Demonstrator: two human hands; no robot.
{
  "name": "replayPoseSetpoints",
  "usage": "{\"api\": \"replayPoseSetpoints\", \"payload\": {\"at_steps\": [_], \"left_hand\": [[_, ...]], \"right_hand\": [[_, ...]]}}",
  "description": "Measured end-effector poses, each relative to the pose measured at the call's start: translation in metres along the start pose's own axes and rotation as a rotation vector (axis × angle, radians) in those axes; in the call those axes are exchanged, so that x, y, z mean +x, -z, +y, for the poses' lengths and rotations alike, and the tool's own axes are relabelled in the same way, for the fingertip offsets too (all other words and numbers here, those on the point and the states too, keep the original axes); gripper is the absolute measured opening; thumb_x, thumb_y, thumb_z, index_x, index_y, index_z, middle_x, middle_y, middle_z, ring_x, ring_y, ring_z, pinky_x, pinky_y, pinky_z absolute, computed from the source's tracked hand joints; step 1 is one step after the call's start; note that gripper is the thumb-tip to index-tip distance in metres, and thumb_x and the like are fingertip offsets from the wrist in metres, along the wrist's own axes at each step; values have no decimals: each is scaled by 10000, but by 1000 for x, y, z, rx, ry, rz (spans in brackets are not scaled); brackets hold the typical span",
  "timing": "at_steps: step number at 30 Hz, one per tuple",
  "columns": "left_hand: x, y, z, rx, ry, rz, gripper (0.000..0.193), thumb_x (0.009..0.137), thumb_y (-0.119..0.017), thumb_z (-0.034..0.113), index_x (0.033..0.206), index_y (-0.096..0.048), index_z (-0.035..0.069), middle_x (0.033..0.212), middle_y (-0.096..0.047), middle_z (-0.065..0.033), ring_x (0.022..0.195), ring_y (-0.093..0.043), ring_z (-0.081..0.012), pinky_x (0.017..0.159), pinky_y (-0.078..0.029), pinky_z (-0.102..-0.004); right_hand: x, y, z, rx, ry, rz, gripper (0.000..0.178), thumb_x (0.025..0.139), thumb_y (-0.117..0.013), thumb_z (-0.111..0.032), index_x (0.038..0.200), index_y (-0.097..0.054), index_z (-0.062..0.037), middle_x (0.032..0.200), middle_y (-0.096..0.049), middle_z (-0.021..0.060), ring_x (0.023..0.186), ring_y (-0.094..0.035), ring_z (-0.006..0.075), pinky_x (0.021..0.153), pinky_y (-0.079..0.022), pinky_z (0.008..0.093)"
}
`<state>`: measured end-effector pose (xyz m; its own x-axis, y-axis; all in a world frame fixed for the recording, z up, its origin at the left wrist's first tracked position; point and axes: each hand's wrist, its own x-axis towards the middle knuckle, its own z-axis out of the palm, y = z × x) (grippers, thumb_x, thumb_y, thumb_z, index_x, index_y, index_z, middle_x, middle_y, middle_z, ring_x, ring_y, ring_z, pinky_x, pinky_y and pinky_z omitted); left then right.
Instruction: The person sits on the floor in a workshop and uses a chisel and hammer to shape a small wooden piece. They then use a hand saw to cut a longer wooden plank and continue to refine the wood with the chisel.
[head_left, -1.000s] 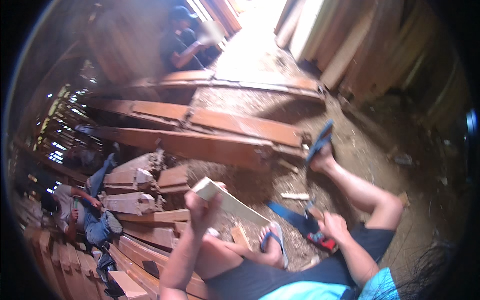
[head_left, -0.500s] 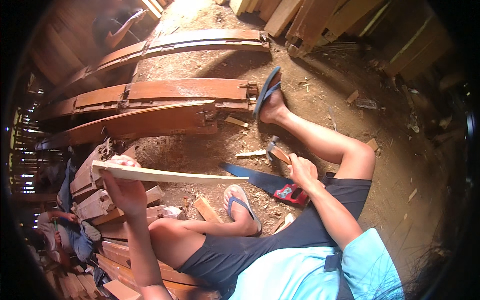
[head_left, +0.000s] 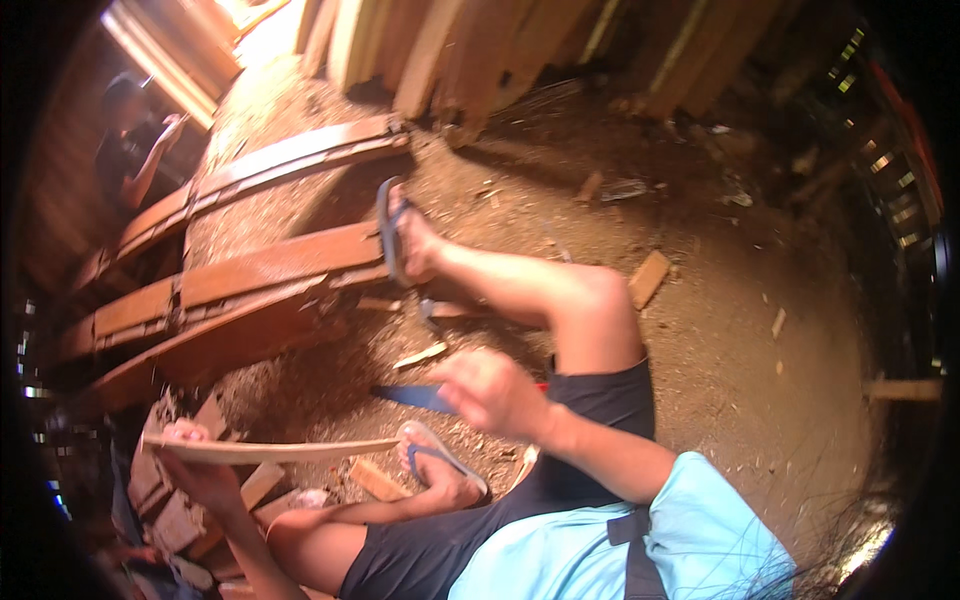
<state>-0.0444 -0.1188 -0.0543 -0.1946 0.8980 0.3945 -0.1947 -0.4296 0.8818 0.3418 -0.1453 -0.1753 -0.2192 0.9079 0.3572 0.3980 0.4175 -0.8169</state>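
Note:
My left hand (head_left: 195,462) grips the left end of a thin flat wooden board (head_left: 300,450), held level above my bent left leg. My right hand (head_left: 490,390) hovers over the dirt floor with its fingers loosely apart and nothing in it. Just under it lies a blue-bladed saw (head_left: 415,397) with a red handle mostly hidden by the hand. My feet wear blue flip-flops; the right foot (head_left: 405,235) rests against a long curved timber (head_left: 270,265).
Cut wood blocks (head_left: 180,500) are piled at lower left. Long curved timbers (head_left: 290,160) lie across the left. Planks (head_left: 520,50) lean at the top. Another person (head_left: 135,150) stands at upper left. Wood scraps (head_left: 650,278) dot the sawdust-covered floor.
My right hand has lifted off the saw's handle and now hovers open above it. The view has swung right and down; the board stays in my left hand.

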Motion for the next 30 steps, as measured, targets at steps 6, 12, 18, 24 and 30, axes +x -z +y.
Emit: {"api": "replayPoseSetpoints", "payload": {"at_steps": [6, 12, 18, 24, 30], "left_hand": [[9, 15, -24, 430, 28, 158, 318, 987, -495, 351, 1014, -485, 34, 934, -507, -58, 863, -505, -131, 762, -438, -266], [-9, 37, -35, 830, 179, -62, 292, 966, -552, 316, 957, -583, 26, 887, -572, -19, 823, -569, -127, 743, -494, -294], [6, 30, -53, 775, 249, -174, 109, 864, -627, 170, 883, -597, 66, 814, -530, 39, 740, -521, -68, 600, -471, -244], [-4, -44, -15, 622, 56, 84, 251, 981, -533, 244, 1029, -585, 3, 836, -613, -19, 742, -585, -85, 662, -502, -230], [24, -59, 51, 76, -362, 212, 381, 961, -491, 443, 1106, -517, 91, 892, -576, -46, 838, -599, -172, 748, -533, -409]], "right_hand": [[-24, 64, -99, 460, 501, 117, 233, 865, -598, -75, 1078, -620, 18, 880, -616, 74, 737, -597, 233, 677, -477, 358], [-2, 96, -6, 476, 280, 440, 202, 908, -597, -169, 911, -638, 29, 840, -646, 111, 752, -631, 192, 678, -498, 338], [-78, 71, 280, -697, -537, 495, 512, 738, -737, -177, 1194, -548, -42, 1195, -552, 153, 1109, -498, 337, 939, -411, 442], [-85, 39, 273, -807, -1183, 187, 647, 821, -693, -298, 1333, -385, -50, 1191, -531, 183, 1135, -471, 354, 918, -418, 493], [-66, 104, 233, -401, -1010, 238, 617, 835, -667, -359, 1304, -407, -54, 1099, -550, 163, 1010, -504, 315, 838, -449, 455]]}}
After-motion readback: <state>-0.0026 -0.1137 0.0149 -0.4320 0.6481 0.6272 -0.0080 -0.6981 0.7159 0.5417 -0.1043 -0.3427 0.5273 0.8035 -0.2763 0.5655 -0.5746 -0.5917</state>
